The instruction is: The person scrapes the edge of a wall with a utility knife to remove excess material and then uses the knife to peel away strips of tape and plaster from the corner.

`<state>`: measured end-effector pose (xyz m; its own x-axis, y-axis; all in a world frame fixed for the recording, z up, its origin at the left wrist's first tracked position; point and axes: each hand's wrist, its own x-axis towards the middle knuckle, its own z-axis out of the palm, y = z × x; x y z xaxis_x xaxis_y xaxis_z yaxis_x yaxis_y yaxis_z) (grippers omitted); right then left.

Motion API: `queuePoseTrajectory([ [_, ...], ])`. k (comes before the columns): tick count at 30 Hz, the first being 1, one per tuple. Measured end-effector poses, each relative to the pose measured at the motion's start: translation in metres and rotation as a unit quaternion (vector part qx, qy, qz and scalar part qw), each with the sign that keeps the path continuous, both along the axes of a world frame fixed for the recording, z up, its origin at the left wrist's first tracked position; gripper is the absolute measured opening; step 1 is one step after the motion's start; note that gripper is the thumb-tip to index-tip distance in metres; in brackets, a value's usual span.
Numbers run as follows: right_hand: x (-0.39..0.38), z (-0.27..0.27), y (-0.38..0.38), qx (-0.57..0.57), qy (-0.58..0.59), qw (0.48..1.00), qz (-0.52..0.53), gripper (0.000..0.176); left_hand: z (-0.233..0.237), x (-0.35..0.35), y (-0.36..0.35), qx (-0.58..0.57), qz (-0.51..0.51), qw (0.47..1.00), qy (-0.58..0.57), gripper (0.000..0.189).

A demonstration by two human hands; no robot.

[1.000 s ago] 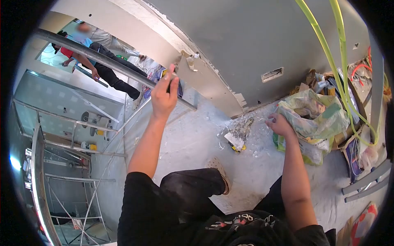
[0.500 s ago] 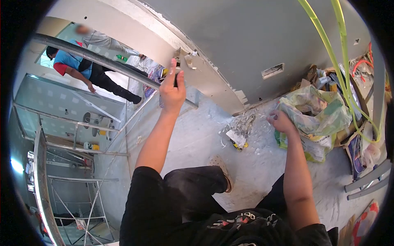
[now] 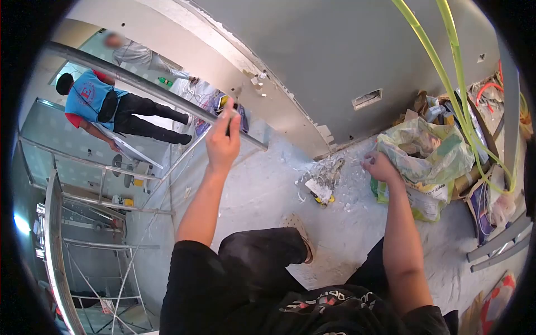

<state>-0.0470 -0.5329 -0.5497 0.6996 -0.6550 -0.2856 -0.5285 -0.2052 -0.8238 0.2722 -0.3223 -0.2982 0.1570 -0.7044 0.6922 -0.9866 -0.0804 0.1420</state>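
My left hand (image 3: pixel 223 144) is raised by the bottom edge of the grey wall panel (image 3: pixel 312 72), fingers closed around a dark, slim tool whose kind is mostly hidden by the hand. It overlaps the metal pipe (image 3: pixel 184 104) in this view. My right hand (image 3: pixel 382 167) hangs with curled fingers beside a yellow-green plastic bag (image 3: pixel 430 148); its palm is hidden. Between the hands, a heap of pale debris (image 3: pixel 329 173) lies on the floor against the wall, with a white scrap (image 3: pixel 318 188) and a small yellow-black object (image 3: pixel 328 200).
Metal scaffolding (image 3: pixel 103 162) fills the left side. A person in a blue vest (image 3: pixel 97 103) and another in grey (image 3: pixel 134 54) are beyond the pipe. Yellow-green hoses (image 3: pixel 452 72) hang at the right over the bag and cardboard. The wall has a rectangular cut-out (image 3: pixel 367 99).
My left hand has drawn back from the wall edge, toward me and slightly left. The loose flap there looks smaller. The person in the blue vest has turned. My right hand stays nearly still.
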Motion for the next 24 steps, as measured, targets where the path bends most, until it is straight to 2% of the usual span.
queuePoseTrajectory([
  [1,0.001,0.000,0.000,-0.001,-0.001,1.000,0.003,0.049,0.012,0.001,-0.008,-0.034,-0.019,0.997,-0.060,0.036],
  [4,0.006,-0.005,0.003,0.000,-0.004,1.000,0.002,0.048,0.034,0.002,-0.020,-0.005,0.004,0.996,-0.093,0.036],
  [7,0.007,-0.004,0.005,-0.005,-0.006,1.000,0.000,0.048,0.037,0.011,-0.026,-0.003,-0.037,0.996,-0.078,0.038],
  [11,0.007,-0.006,0.004,-0.009,-0.015,1.000,0.003,0.049,0.025,0.018,-0.029,-0.014,-0.041,0.995,-0.090,0.038],
  [14,0.007,-0.003,0.005,0.015,-0.019,1.000,-0.007,0.050,0.006,0.010,-0.034,-0.037,-0.017,0.998,-0.043,0.039],
  [16,0.007,-0.010,0.003,0.020,-0.020,1.000,-0.007,0.048,-0.009,0.006,-0.031,-0.019,0.020,0.999,0.043,0.040],
  [18,0.003,-0.012,-0.001,0.018,-0.022,1.000,-0.011,0.046,-0.059,0.023,-0.008,0.148,0.015,0.989,-0.001,0.041],
  [20,-0.001,-0.007,-0.002,-0.004,-0.016,1.000,-0.013,0.050,-0.110,0.035,0.023,0.217,0.003,0.976,-0.032,0.040],
  [21,-0.002,0.000,-0.007,-0.009,-0.020,0.999,-0.023,0.050,-0.105,0.036,0.017,0.213,-0.006,0.976,-0.038,0.040],
  [24,-0.006,0.005,0.002,0.011,-0.013,0.999,-0.027,0.050,-0.077,0.023,0.016,0.072,-0.048,0.996,0.011,0.035],
])
